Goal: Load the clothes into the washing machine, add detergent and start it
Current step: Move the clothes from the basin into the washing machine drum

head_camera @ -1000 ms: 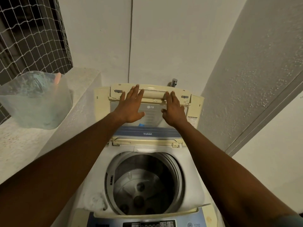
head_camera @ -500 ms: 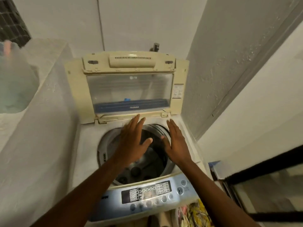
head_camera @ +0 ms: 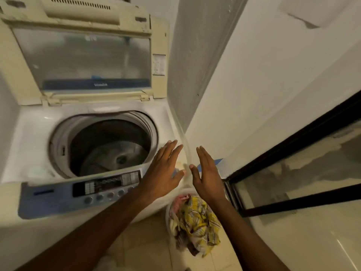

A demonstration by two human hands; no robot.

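Observation:
The top-loading washing machine (head_camera: 35, 145) stands on the left with its lid (head_camera: 84, 55) folded upright against the wall. Its drum (head_camera: 109, 149) holds no clothes. The blue control panel (head_camera: 78, 192) runs along the front edge. A white basket (head_camera: 168, 210) on the floor at the machine's right front corner holds crumpled clothes (head_camera: 195, 220), yellow checked cloth on top. My left hand (head_camera: 162, 173) and my right hand (head_camera: 208, 175) hover flat, palms facing each other, above the basket and beside the panel's right end. Both hold nothing.
A white wall (head_camera: 254, 85) closes in the machine's right side. A black-framed glass door (head_camera: 302, 173) stands at the right. The floor (head_camera: 148, 247) is pale tile.
My hands left the raised lid and came back and to the right, from over the drum to above the basket. The view swung down and right, bringing the clothes into sight.

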